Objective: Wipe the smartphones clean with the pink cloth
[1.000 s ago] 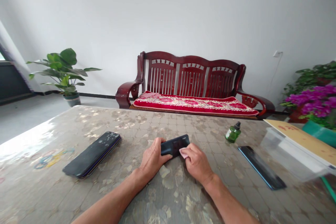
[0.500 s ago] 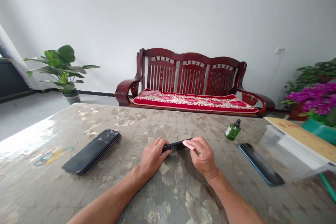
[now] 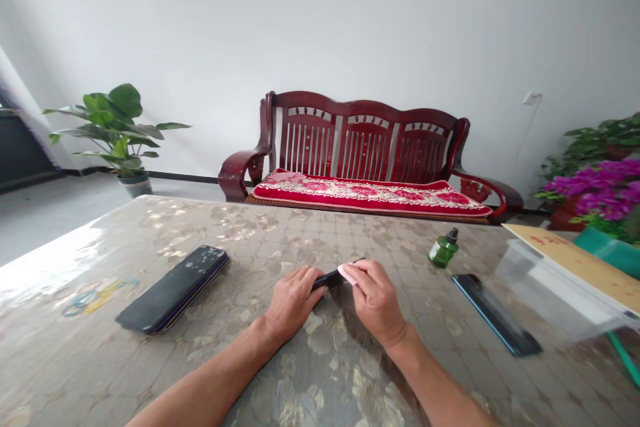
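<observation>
In the middle of the table, my left hand [image 3: 293, 297] grips one end of a dark phone [image 3: 330, 278], which is tilted so that mostly its narrow side shows. My right hand [image 3: 379, 301] is closed on a small pale pink cloth [image 3: 348, 273], pressed against the phone toward its right end. Most of the cloth is hidden in the fingers, and the phone's far end is partly covered by that hand. A stack of dark phones [image 3: 175, 290] lies left of my hands. Another phone [image 3: 496, 313] with a blue edge lies to the right.
A green pump bottle [image 3: 443, 249] stands right of my hands. Beyond it is a clear plastic box [image 3: 535, 280] with a tan board [image 3: 575, 263] on top. Several coloured rubber bands [image 3: 95, 297] lie at the left. A wooden bench [image 3: 367, 147] stands behind the table.
My right hand has slid left along the phone with the pink cloth, closer to my left hand. My left hand keeps its hold almost unmoved.
</observation>
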Motion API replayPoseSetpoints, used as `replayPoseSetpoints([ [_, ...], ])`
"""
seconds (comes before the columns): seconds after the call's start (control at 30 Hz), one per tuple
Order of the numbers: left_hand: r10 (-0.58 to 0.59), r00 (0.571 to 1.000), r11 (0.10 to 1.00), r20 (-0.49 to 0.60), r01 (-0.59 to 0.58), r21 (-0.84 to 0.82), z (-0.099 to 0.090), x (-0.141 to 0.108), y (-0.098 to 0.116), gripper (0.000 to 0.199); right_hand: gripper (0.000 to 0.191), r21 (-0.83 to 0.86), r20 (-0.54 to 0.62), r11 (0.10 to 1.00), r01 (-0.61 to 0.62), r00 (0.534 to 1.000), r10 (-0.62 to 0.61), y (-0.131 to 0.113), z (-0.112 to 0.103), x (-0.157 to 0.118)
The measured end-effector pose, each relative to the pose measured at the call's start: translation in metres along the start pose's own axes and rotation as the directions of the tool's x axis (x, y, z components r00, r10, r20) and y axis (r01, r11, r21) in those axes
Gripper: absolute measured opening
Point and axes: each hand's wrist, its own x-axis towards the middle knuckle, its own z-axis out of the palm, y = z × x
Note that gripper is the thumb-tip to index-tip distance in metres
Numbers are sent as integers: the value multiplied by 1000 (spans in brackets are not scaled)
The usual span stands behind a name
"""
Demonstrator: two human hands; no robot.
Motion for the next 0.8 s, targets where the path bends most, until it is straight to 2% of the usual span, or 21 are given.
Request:
replayPoseSetpoints([
  [0.13,-9,1000,1000,-3,9,-21,1,0,-2,8,40,-14,33,1000,24,999,-23,3,1,3],
  [0.3,-31,999,998,-11,31,-49,2,-1,-4,7,39,-102,-30,981,-167,986,165,30,-3,4],
  [0.37,-20,1000,999,-17,19,-47,3,-1,-4,6,39,-118,-63,970,-211,977,204,37,-5,3],
  [0.47,25,999,998,-35,-27,-50,3,-1,-4,7,39,-90,-58,987,-136,990,131,32,-4,1],
  [0.6,50,997,998,-63,-53,-45,4,-1,-3,8,40,-10,28,1000,26,999,-25,12,1,2],
  [0.67,46,997,998,-70,-50,-46,4,-1,-3,8,40,-8,40,999,31,999,-31,10,2,3],
  [0.8,36,997,997,-74,-41,-58,4,-1,-3,6,40,-57,-70,989,-140,988,136,34,-3,4],
])
